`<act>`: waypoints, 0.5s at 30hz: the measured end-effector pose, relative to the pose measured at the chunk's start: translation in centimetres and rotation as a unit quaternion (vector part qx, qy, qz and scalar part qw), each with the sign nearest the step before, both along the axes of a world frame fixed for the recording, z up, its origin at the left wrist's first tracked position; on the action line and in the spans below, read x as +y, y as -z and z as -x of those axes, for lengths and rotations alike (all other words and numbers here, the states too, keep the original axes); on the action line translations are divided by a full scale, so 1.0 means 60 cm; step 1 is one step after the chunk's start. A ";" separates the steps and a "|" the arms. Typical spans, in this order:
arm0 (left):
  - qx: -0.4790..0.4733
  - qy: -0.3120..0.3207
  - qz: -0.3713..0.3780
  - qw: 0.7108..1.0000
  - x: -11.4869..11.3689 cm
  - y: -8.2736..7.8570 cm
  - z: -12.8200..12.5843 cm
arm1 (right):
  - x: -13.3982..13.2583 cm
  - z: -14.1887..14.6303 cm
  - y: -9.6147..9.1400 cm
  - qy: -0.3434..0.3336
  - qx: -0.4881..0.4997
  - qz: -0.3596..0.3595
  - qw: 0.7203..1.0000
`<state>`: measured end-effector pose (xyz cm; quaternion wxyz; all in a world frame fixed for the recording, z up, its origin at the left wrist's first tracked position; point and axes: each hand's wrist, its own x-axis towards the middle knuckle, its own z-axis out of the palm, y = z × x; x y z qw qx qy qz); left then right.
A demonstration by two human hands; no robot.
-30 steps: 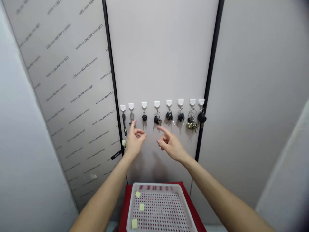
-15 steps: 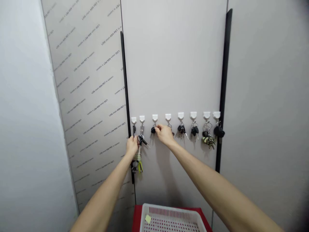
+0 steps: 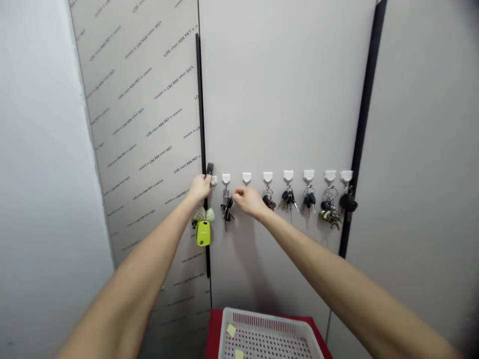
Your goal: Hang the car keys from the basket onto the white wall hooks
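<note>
At the leftmost hook, my left hand (image 3: 200, 188) is closed on a keychain. Its black strap (image 3: 210, 168) rises above the fingers. A lime-green key fob (image 3: 203, 233) and a pale checked bow (image 3: 204, 214) dangle below the hand. My right hand (image 3: 249, 199) is pinched just under the third white hook (image 3: 246, 177). Its fingertips are close to a bunch of black keys (image 3: 227, 207) hanging by a metal clasp from the second hook (image 3: 226, 178). I cannot make out what the right fingers hold, if anything.
Further right, black keys (image 3: 289, 196) and brass keys (image 3: 331, 215) hang from a row of white hooks on the pale panel. Long black handles (image 3: 202, 114) edge it. Below, a white perforated basket (image 3: 267, 319) with yellow paper pieces rests on a red surface (image 3: 214, 334).
My left hand has moved up and left, lifting the keychain so its strap stands above the hook. The right hand has shifted slightly left relative to the hooks; the view has moved a little.
</note>
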<state>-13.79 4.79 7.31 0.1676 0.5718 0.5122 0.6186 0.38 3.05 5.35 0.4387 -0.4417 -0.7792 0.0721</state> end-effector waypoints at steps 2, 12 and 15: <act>0.090 -0.007 0.026 0.996 0.003 -0.011 0.002 | 0.008 0.017 0.026 -0.012 0.023 0.030 0.999; -0.064 0.059 -0.051 0.995 -0.044 -0.026 -0.008 | 0.030 0.074 0.010 -0.017 0.176 -0.051 0.983; -0.134 0.106 -0.069 0.983 -0.066 -0.024 -0.014 | 0.017 0.074 -0.034 -0.053 0.129 -0.055 0.989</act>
